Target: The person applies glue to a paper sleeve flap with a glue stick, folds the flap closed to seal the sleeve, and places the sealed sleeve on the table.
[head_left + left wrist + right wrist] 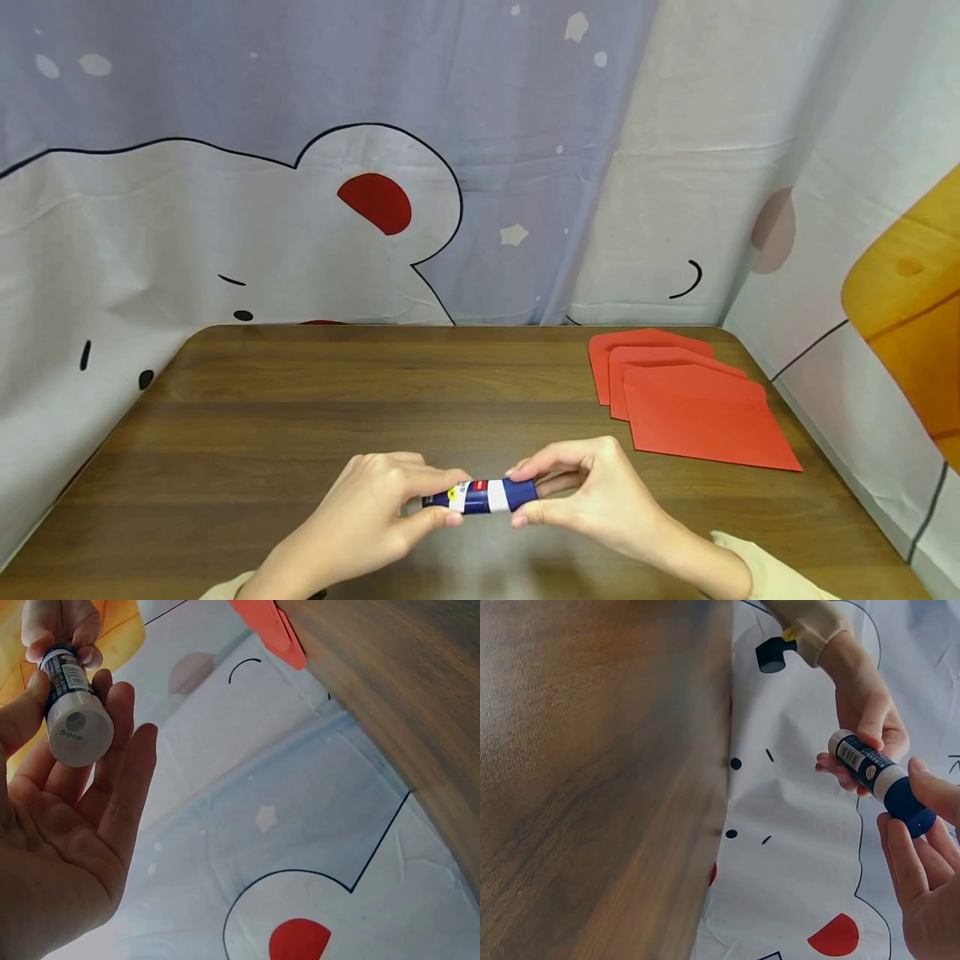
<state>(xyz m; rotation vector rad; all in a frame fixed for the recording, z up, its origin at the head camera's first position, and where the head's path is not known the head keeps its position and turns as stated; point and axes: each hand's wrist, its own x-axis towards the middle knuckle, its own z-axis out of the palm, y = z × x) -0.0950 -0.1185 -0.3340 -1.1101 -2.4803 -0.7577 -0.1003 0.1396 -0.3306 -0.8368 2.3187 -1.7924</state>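
A glue stick (477, 497) with a dark blue and white body is held sideways above the near part of the table. My left hand (375, 508) pinches its body near the pale base between thumb and fingers. At the other end, my right hand (592, 500) grips the blue cap (907, 802) with thumb and fingertips. The white base (81, 735) faces the camera in the left wrist view. The cap is on the stick, with a white band beside it.
Several red envelopes (705, 417) lie overlapped at the right side of the brown wooden table (337, 400). Behind and beside the table hangs a printed curtain (525, 167). A small black device (772, 656) sits at the left wrist in the right wrist view.
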